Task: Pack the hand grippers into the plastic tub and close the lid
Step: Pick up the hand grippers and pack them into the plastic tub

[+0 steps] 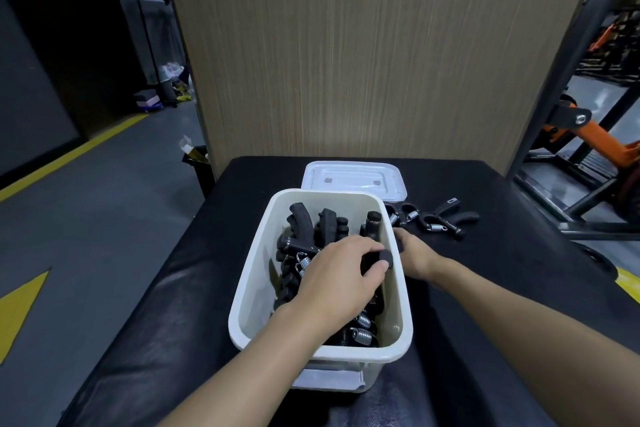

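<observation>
A white plastic tub (252,274) stands open on the black padded bench, holding several black hand grippers (304,229) with steel springs. My left hand (339,274) is inside the tub, closed around the foam handle of a hand gripper (382,258) near the right wall. My right hand (414,253) rests on the bench just outside the tub's right wall, fingers on a gripper that the rim partly hides; whether it grips it is unclear. The white lid (353,178) lies flat behind the tub. More hand grippers (446,222) lie loose on the bench to the right of the lid.
The black padded bench (485,288) ends close on both sides, with grey floor to the left. A tall cardboard panel (363,62) stands right behind the bench. Black and orange gym equipment (588,135) stands at the right. A small black bin (199,163) sits at the left rear.
</observation>
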Motion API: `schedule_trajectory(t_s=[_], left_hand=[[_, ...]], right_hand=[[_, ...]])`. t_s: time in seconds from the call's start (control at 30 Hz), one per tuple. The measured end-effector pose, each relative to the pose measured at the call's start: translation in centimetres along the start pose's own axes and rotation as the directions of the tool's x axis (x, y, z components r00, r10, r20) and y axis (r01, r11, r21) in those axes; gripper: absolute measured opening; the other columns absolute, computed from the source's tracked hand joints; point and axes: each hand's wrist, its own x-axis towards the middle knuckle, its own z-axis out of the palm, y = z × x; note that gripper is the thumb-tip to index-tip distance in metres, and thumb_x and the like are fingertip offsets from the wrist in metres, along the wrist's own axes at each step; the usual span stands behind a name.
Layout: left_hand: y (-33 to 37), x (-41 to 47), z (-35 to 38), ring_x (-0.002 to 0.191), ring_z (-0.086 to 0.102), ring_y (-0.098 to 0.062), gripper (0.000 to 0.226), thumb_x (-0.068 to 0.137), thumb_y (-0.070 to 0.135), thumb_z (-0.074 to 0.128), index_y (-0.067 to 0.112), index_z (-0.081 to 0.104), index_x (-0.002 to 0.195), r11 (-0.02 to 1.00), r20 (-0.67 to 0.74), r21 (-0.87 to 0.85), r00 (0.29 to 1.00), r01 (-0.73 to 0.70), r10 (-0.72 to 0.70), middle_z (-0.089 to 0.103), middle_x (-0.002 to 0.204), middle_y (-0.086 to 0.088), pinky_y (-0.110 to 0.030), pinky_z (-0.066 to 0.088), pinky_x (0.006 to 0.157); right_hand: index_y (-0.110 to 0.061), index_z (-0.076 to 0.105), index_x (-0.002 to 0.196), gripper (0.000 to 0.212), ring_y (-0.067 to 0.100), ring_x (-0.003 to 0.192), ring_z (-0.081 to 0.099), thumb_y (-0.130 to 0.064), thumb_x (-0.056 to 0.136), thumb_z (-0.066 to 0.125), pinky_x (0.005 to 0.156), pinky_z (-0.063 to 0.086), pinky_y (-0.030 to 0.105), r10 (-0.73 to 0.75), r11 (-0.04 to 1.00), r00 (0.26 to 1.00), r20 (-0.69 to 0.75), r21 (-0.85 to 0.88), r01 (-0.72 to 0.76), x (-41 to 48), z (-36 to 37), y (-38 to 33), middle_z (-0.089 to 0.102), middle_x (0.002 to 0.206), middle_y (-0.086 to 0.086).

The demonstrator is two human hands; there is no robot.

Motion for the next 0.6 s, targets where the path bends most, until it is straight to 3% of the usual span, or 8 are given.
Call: schedule_trajectory(t_s=[0.13, 0.27, 0.33, 0.37, 0.43, 0.47, 0.6], left_hand=[[-0.1, -0.1, 0.0, 0.108, 0.058, -0.004, 0.033, 0.093, 0.043, 0.059, 0.033, 0.064, 0.124, 1.0, -0.037, -0.03, 0.999, 0.005, -0.006, 0.066, 0.118, 0.018, -0.031, 0.047, 0.095], [-0.1, 0.0, 0.1, 0.105, 0.059, -0.003, 0.032, 0.092, 0.043, 0.059, 0.033, 0.065, 0.122, 0.999, -0.048, -0.032, 0.999, 0.005, -0.006, 0.066, 0.115, 0.018, -0.03, 0.047, 0.096], [-0.2, 0.0, 0.1, 0.105, 0.059, -0.003, 0.032, 0.092, 0.044, 0.059, 0.033, 0.065, 0.122, 0.999, -0.05, -0.033, 0.999, 0.001, -0.003, 0.066, 0.115, 0.019, -0.03, 0.046, 0.096], [-0.2, 0.0, 0.1, 0.105, 0.058, -0.003, 0.032, 0.092, 0.044, 0.059, 0.033, 0.065, 0.122, 0.999, -0.051, -0.035, 0.999, 0.002, -0.004, 0.066, 0.116, 0.019, -0.029, 0.046, 0.096], [-0.2, 0.0, 0.1, 0.105, 0.058, -0.003, 0.032, 0.092, 0.044, 0.059, 0.033, 0.065, 0.122, 0.999, -0.051, -0.035, 0.999, 0.005, -0.007, 0.065, 0.115, 0.018, -0.028, 0.045, 0.096], [-0.2, 0.0, 0.1, 0.104, 0.058, -0.004, 0.031, 0.092, 0.043, 0.059, 0.033, 0.065, 0.121, 0.999, -0.051, -0.034, 0.999, 0.005, -0.006, 0.065, 0.115, 0.018, -0.029, 0.045, 0.096], [-0.3, 0.0, 0.3, 0.107, 0.057, -0.003, 0.03, 0.092, 0.041, 0.059, 0.031, 0.064, 0.12, 0.999, -0.041, -0.052, 0.999, -0.002, 0.0, 0.063, 0.116, 0.018, -0.031, 0.046, 0.096]], right_hand=[[-0.038, 0.044, 0.137, 0.099, 0.03, 0.128, 0.047, -0.062, 0.041, 0.052, 0.11, 0.037, 0.047, 0.036, 0.999, 0.999, 0.0, -0.033, -0.036, 0.7, 0.6, -0.6, 0.061, 0.127, 0.002], [-0.034, 0.052, 0.13, 0.089, 0.033, 0.13, 0.041, -0.056, 0.043, 0.049, 0.112, 0.031, 0.043, 0.045, 0.999, 0.999, -0.017, -0.015, -0.045, 1.4, 0.4, -1.7, 0.062, 0.123, 0.004], [-0.039, 0.056, 0.114, 0.067, 0.027, 0.121, 0.042, -0.053, 0.049, 0.049, 0.106, 0.032, 0.046, 0.039, 0.988, 0.999, 0.014, -0.15, -0.036, 1.8, 0.4, -1.7, 0.061, 0.112, -0.001], [-0.04, 0.055, 0.098, 0.043, 0.023, 0.114, 0.044, -0.05, 0.057, 0.05, 0.102, 0.034, 0.046, 0.045, 0.985, 0.999, -0.019, -0.167, -0.047, 1.8, 0.4, -1.7, 0.059, 0.102, -0.005], [-0.03, 0.055, 0.076, 0.009, 0.021, 0.102, 0.052, -0.039, 0.077, 0.056, 0.099, 0.038, 0.045, 0.033, 0.996, 0.992, -0.121, -0.074, -0.042, 2.3, 0.8, -1.5, 0.058, 0.084, -0.012], [-0.027, 0.057, 0.073, 0.012, 0.023, 0.098, 0.055, -0.033, 0.083, 0.057, 0.099, 0.039, 0.046, 0.03, 0.999, 0.987, -0.159, -0.028, -0.035, 2.3, 1.1, -1.4, 0.059, 0.081, -0.014], [-0.016, 0.052, 0.09, 0.013, 0.028, 0.096, 0.054, -0.028, 0.084, 0.053, 0.092, 0.04, 0.046, 0.011, 0.993, 0.963, -0.269, -0.107, -0.042, 2.2, 1.8, -1.3, 0.058, 0.094, 0.0]])
